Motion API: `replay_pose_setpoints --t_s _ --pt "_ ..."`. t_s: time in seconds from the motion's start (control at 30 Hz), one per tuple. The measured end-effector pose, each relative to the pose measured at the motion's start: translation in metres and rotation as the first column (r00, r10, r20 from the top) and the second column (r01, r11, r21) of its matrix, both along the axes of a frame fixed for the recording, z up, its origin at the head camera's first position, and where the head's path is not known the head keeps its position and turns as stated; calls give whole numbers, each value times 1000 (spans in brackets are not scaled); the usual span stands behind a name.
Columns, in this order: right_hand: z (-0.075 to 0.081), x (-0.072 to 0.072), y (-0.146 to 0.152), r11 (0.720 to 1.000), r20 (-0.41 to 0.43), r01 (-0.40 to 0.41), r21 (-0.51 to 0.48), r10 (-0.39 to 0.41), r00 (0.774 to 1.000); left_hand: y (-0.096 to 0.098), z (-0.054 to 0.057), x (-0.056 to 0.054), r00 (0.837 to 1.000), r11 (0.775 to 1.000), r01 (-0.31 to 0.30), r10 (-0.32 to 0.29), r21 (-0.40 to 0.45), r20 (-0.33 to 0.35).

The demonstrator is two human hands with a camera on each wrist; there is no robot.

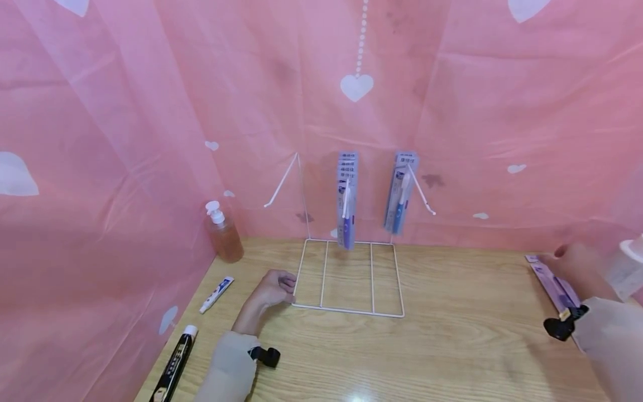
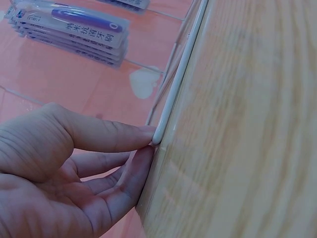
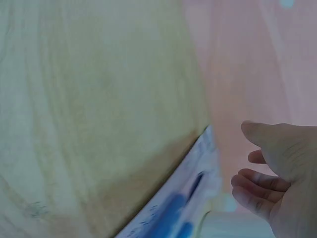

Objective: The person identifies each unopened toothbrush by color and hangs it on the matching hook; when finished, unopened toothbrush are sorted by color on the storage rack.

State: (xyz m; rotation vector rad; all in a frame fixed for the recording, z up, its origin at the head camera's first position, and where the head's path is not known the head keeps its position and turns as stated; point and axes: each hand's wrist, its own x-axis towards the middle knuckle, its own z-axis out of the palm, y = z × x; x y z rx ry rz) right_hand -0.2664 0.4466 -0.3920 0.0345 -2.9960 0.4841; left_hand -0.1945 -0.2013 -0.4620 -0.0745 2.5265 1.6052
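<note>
A white wire display rack stands on the table with its base flat and hooks rising behind. At its front left corner my left hand pinches the wire between thumb and fingers; the left wrist view shows this close up. Packaged toothbrushes hang in a stack on the middle hook, and another blue toothbrush pack hangs on the right hook. The left hook carries nothing. Far right, my right hand, slightly blurred, is over more toothbrush packs. Its fingers are loosely bent and hold nothing.
Along the left side are a pump bottle of amber liquid, a small toothpaste tube and a black tube with a white cap. A whitish container is partly visible at the right edge. Pink curtain encloses the table.
</note>
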Motion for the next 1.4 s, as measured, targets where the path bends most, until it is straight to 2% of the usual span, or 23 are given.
replay_pose_setpoints --t_s 0.13,0.33,0.57,0.7,0.8,0.97,1.17,1.4 --pt "-12 7 11 999 -16 0 53 1 1000 2 1 -1 1000 1000 8 -8 9 -3" --pt "-28 13 17 998 5 2 69 -3 1000 5 1 -3 999 999 35 -35 19 -14" --pt "-45 15 14 994 -52 85 69 -82 995 7 2 -4 999 999 43 -43 0 -28" --pt "-53 15 10 994 -64 64 89 -59 996 6 3 -4 999 999 36 -36 5 -30" --pt "-52 15 7 997 -82 24 76 -18 996 5 3 -4 999 999 32 -32 3 -31" --pt "-35 14 -1 1000 -83 -9 18 10 996 3 4 -3 999 1000 28 -28 2 -32" --pt "5 10 -21 999 -87 36 -33 -38 995 1 3 0 999 1000 14 -14 2 -32" --pt "46 11 -56 990 -156 71 -123 -90 984 1 0 2 999 1000 3 -4 -3 -32"
